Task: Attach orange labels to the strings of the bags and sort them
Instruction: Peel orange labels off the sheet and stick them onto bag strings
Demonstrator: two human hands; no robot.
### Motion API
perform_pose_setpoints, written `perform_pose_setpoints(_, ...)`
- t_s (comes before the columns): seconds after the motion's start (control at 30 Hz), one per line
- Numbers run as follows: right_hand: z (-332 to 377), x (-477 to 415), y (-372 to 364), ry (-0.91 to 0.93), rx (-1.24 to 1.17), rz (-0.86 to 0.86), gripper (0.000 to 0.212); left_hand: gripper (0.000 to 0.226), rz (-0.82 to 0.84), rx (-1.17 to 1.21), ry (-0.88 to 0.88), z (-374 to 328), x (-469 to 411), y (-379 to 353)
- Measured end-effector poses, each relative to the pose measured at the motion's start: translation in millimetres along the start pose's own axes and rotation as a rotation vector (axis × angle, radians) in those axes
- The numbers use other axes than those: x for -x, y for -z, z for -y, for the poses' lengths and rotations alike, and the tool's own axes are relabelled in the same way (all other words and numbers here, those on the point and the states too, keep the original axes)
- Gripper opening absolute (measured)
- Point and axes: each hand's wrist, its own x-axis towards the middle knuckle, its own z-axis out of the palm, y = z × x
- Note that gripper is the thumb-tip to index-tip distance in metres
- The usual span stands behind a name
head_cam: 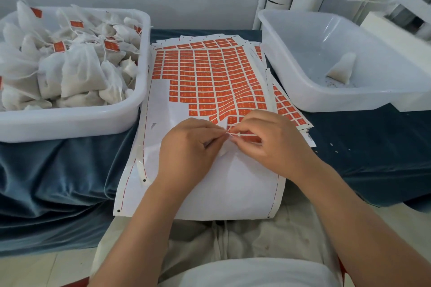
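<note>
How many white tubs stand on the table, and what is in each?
2. The left tub is heaped with bags; the right tub holds one bag. No other tub shows.

The orange labels (210, 72) carry pale marks too small to read. No text is legible

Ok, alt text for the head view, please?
The left hand and right hand pinch a thin white string over a white sheet of orange labels. On the left, a white plastic tub piled with white cloth bags; on the right, a second tub holding a single bag.
</note>
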Motion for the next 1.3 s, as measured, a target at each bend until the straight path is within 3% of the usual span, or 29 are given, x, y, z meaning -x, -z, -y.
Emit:
perform_pose_setpoints(0.5, 3.6, -0.6, -6.0, -0.096, 0.005, -0.04, 0.013, 0.011, -0.006, 0.031, -0.024, -1.3, 0.4, -1.8)
perform_pose_setpoints(0.7, 5.5, 0.4, -9.7, -0.148, -0.008, -0.072, 0.022, 0.006, -0.011, 0.026, 0.021, -2.5, 1.2, -3.3)
perform_pose_setpoints(1.0, 9.3, -6.9, 4.1, -0.113, -0.052, 0.085, 0.015, 0.006, -0.047, -0.002, 0.001, -0.4, 1.0, -3.6)
perform_pose_setpoints(1.2, 10.9, -8.2, 11.1, -0.322, -0.212, 0.146, 0.011, 0.004, -0.059, -0.041, -0.083, -2.1, 2.3, -5.4)
perform_pose_setpoints(1.3, 11.7, -8.7, 10.9, -0.442, -0.295, 0.132, 0.021, 0.003, -0.05, -0.051, -0.113, -2.9, 2.6, -6.2)
